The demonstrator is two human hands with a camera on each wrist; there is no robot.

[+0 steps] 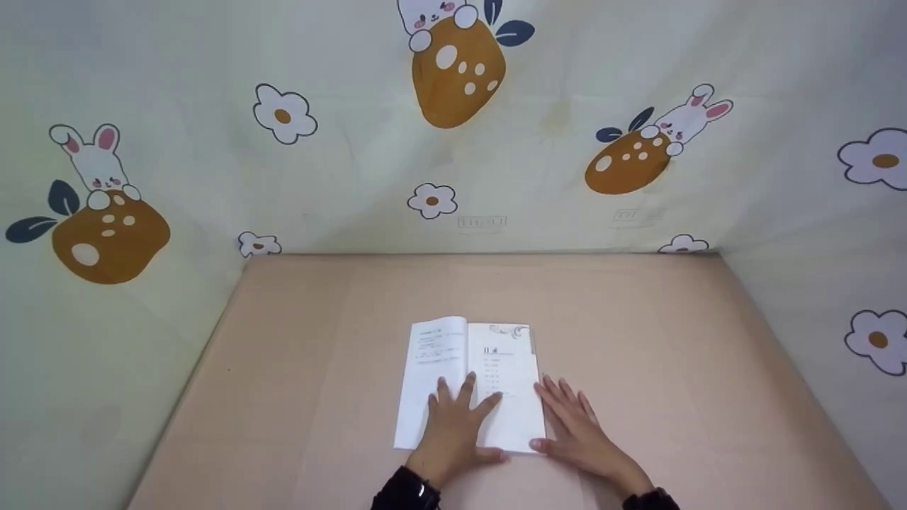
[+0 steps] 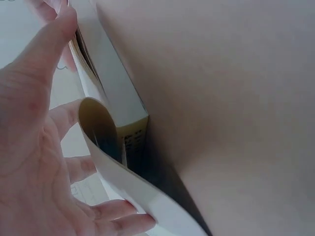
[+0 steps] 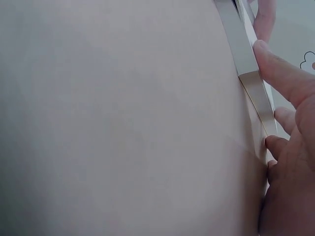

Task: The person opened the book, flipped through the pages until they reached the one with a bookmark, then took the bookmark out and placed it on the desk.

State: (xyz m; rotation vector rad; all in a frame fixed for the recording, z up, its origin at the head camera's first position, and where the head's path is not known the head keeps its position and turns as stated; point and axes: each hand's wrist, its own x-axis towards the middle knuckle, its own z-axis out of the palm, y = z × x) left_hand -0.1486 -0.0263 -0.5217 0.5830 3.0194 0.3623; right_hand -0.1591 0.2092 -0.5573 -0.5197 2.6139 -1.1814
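A: Where is the book (image 1: 484, 354) lying?

B: It's lying open on the table (image 1: 319, 375), directly ahead of the person, well short of the far edge and well inside both side edges. Its long axis and centre fold are running toward that far edge.

A: Which hand is sitting nearer?

B: The left hand (image 1: 453, 425). It's resting on the pages, fingers spread and fairly straight across the fold, gripping nothing. Its thumb is touching the book's near edge, on the right-page side.

A: And the right hand (image 1: 581, 435)?

B: It's flanking the right long edge, fingers extended, their tips touching the side, thumb resting at the near right corner. It isn't grasping anything either.

A: Is the book lying flat?

B: Not wholly: in the left wrist view, the left side is bowing up beside the fold, while the thicker right block is lying on the table.
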